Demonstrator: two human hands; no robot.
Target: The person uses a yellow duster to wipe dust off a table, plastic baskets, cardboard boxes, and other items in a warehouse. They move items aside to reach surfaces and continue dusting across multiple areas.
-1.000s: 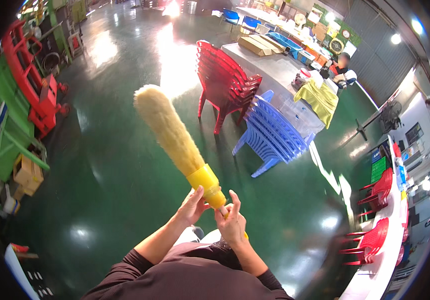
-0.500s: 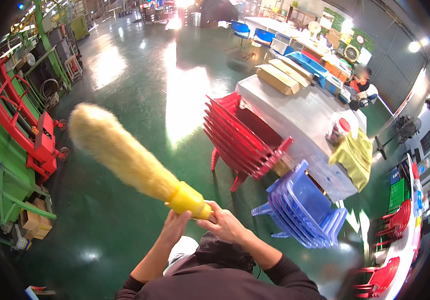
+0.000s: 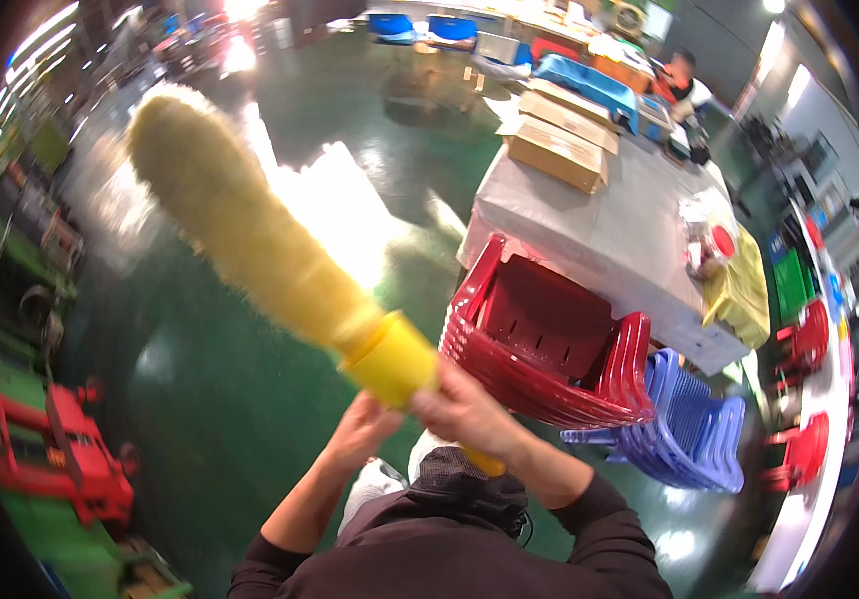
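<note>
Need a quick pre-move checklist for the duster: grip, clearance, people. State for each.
1. Right hand gripping the yellow duster: ok, closed around it just below the collar.
2. Left hand supporting it: cannot tell; it is next to the collar, but contact is unclear.
3. Fluffy end clear of the chairs: ok, points to the upper left, away from both stacks.
4. Room on the right: probably not ok; the red chair stack looks close to the right hand, though the gap is hard to judge.
5. Other person clear: ok, well away, near the far end of the table.
</note>
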